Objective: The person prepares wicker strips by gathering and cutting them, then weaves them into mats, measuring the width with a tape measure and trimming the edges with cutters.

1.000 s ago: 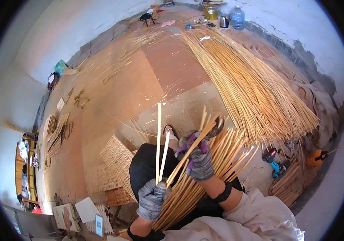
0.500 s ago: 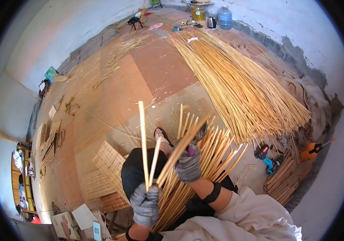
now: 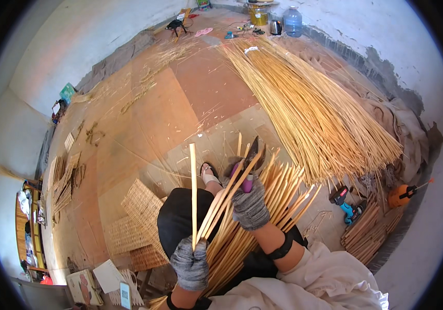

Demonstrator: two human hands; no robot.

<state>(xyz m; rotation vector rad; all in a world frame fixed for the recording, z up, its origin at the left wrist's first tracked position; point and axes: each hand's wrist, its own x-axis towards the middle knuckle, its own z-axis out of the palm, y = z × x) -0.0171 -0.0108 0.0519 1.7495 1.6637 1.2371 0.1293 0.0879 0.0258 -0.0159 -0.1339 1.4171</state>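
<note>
My left hand in a grey knit glove grips the lower ends of a few pale, peeled rods, one upright and others slanting up to the right. My right hand, also gloved, is closed on pruning shears with purple handles and dark blades, angled upward beside the rods' upper ends. A thick bundle of cut rods lies across my lap beneath both hands, over dark cloth. My sandaled foot shows beyond.
A long sheaf of rods lies on the right. Woven panels lie by my left leg. Cordless drill, orange sprayer and short sticks are at right. Water jug and stool stand far back, a phone lower left.
The slanting rods in my left hand have swung leftward and gathered. My right hand has moved slightly, and the shears' blades show more clearly above the rods. The view has shifted slightly.
</note>
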